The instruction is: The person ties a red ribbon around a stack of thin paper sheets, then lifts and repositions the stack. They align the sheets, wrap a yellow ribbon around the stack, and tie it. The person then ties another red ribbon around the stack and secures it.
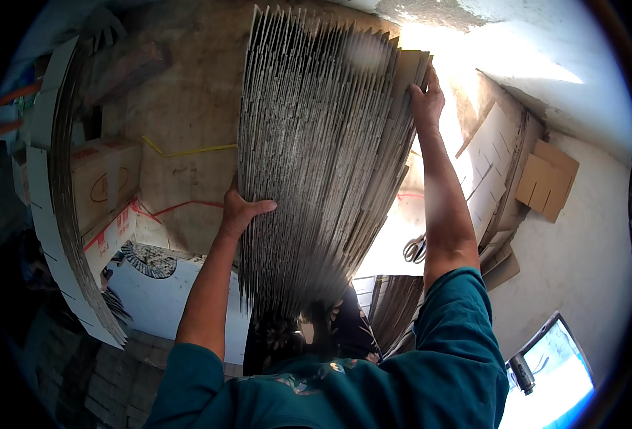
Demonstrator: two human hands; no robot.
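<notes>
A thick stack of slotted cardboard sheets (312, 150) fills the middle of the view, its many grey edges turned up toward me. My left hand (246, 211) grips its left side, with the thumb laid over the edges and the fingers hidden behind. Higher up, at the far right corner, my right hand (428, 100) clasps the outermost sheets. The stack leans and narrows toward my lap, and its lower end reaches down near my patterned trousers (348, 322).
Scissors (415, 249) lie right of the stack. At the left, a cardboard box (106, 175) stands beside a tall row of white-faced sheets (44, 179). More slotted sheets (489, 161) lean at the right by a brown cardboard piece (546, 180). Yellow strap (194, 151) crosses the board behind.
</notes>
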